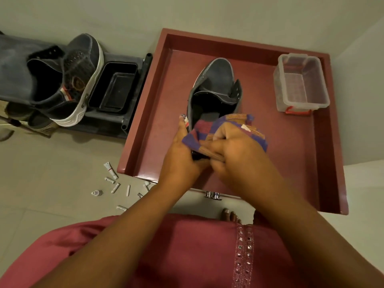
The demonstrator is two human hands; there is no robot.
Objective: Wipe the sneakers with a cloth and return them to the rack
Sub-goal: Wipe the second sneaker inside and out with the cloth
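While sneaker (216,90) stands on red counter (301,154), heel is gripped by left hand (182,161); checked cloth (226,129) is bunched in right hand (234,154) against heel.

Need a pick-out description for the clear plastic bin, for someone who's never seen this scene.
Find the big red tray on the floor. In its far right corner stands the clear plastic bin, apart from the dark sneaker at the tray's middle. It alone is see-through, with a red latch on its near end; the tub on the rack is black.

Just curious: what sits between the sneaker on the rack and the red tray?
In the head view, an empty black plastic tub sits on the rack between that sneaker and the red tray.
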